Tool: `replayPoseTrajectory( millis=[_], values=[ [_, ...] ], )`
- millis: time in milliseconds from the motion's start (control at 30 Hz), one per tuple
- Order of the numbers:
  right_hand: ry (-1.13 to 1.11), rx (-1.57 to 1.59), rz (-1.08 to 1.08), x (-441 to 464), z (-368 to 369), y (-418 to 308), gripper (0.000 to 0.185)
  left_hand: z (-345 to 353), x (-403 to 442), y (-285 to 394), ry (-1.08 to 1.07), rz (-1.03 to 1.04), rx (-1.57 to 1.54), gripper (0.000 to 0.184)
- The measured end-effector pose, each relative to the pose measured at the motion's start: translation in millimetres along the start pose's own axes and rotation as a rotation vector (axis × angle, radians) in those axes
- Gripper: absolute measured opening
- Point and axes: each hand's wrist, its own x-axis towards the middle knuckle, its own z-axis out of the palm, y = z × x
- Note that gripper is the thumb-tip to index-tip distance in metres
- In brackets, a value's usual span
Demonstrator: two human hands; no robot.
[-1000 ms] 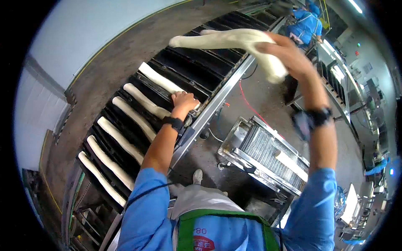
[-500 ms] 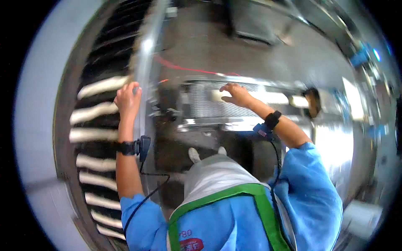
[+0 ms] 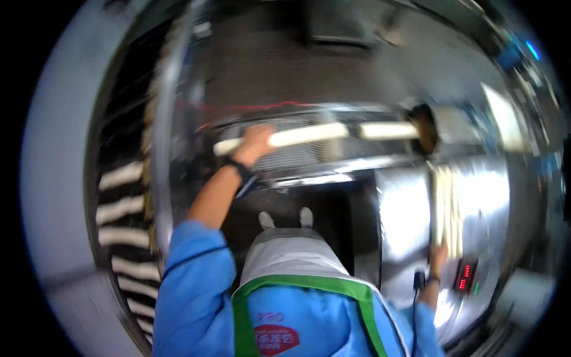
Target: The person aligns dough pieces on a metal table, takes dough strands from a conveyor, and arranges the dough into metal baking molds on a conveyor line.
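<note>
My left hand (image 3: 257, 143) is closed round a long pale dough strip (image 3: 306, 135) lying on the metal mesh conveyor (image 3: 297, 156); the strip shows on both sides of the hand. Far to the right, my right hand (image 3: 439, 256) is at the near end of several thin dough strips (image 3: 449, 208) lying side by side on a shiny steel surface (image 3: 404, 208). Its fingers are too small and blurred to make out. Another dough piece (image 3: 388, 131) rests farther along the conveyor, beside a dark round opening (image 3: 424, 129).
On the left, a rack of black trays (image 3: 122, 140) holds several dough strips (image 3: 122, 237), with a metal rail (image 3: 163, 119) along its edge. A red digital display (image 3: 465, 277) is beside my right hand. A red cable (image 3: 256, 107) runs behind the conveyor.
My left hand has moved from the tray rack to the dough on the conveyor. My right hand, which earlier held a dough strip up, has moved from the conveyor to the steel surface. The view has turned right.
</note>
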Motion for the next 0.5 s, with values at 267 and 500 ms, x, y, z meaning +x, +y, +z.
replayPoseTrajectory(
  millis=[267,500],
  values=[
    [-0.338,0.873,-0.241,-55.6,-11.5,-127.1,0.062,-61.0,-28.5,-55.8,-0.077,-0.036,-0.66,0.026],
    [-0.607,1.114,-0.803,-42.3,-68.2,-326.7,0.054,-151.5,-92.3,4.1,0.787,-0.261,-1.889,0.024]
  ],
)
